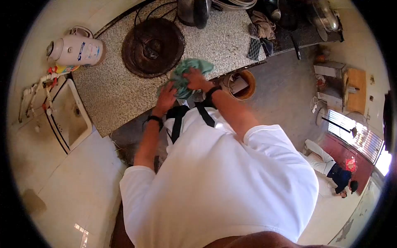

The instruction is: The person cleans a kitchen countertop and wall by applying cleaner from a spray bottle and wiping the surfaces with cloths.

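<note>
A crumpled green cloth (200,65) lies at the front edge of the speckled countertop (109,97), partly hanging toward my body. My right hand (197,79) grips the cloth from above, fingers curled into its folds. Lower and to the left, my left hand (166,97) has its fingers closed on the cloth's left side; the fingertips are partly hidden in the fabric. Just behind the cloth is a round, dark brown cooktop plate (136,58) set in the counter, with a dark knob-like piece at its centre.
A pink thermos jug (78,50) stands at the left, above a sink (86,125) with pipes. A kettle (192,12), stacked plates (235,5) and a checkered sponge (254,48) sit farther back. Below the counter edge is a bucket (249,78). Another person (340,175) is at far right.
</note>
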### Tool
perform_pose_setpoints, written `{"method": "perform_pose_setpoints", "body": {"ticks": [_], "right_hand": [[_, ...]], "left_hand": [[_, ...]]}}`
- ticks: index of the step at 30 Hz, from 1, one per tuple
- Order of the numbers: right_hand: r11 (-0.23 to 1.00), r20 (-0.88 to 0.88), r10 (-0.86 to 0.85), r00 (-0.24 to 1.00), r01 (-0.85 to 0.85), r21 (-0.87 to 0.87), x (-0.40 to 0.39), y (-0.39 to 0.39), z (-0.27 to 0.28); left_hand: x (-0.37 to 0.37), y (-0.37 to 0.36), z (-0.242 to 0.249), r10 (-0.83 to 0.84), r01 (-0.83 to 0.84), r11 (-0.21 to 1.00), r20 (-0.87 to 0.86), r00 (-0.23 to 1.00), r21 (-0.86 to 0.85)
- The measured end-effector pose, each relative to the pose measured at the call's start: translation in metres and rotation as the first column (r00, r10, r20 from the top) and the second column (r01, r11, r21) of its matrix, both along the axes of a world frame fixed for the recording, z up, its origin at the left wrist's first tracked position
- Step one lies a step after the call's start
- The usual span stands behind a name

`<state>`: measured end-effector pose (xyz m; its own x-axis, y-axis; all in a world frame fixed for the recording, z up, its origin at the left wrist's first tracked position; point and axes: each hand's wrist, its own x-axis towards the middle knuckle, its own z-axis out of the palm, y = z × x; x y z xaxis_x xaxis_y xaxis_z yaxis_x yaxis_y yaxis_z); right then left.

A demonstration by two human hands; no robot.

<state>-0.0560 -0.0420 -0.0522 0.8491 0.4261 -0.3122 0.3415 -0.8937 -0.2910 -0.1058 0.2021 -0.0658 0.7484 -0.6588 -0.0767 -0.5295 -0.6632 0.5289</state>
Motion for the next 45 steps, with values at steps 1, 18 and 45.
{"method": "perform_pose_setpoints", "body": {"ticks": [1,18,45], "right_hand": [[0.998,-0.081,0.047,0.996,-0.043,0.043,0.001,0.020,-0.001],[0.730,-0.322,-0.579,0.749,0.652,0.203,0.024,-0.038,0.020],[0.376,-0.050,-0.711,0.702,0.440,0.816,-0.371,-0.334,0.235]], "left_hand": [[-0.012,0.022,-0.012,0.022,-0.019,0.999,0.090,0.996,-0.026],[0.005,-0.074,0.039,0.342,-0.250,0.910,-0.257,0.904,0.332],[-0.211,-0.429,0.222,-0.127,-0.500,0.709,-0.788,0.602,-0.497]]}}
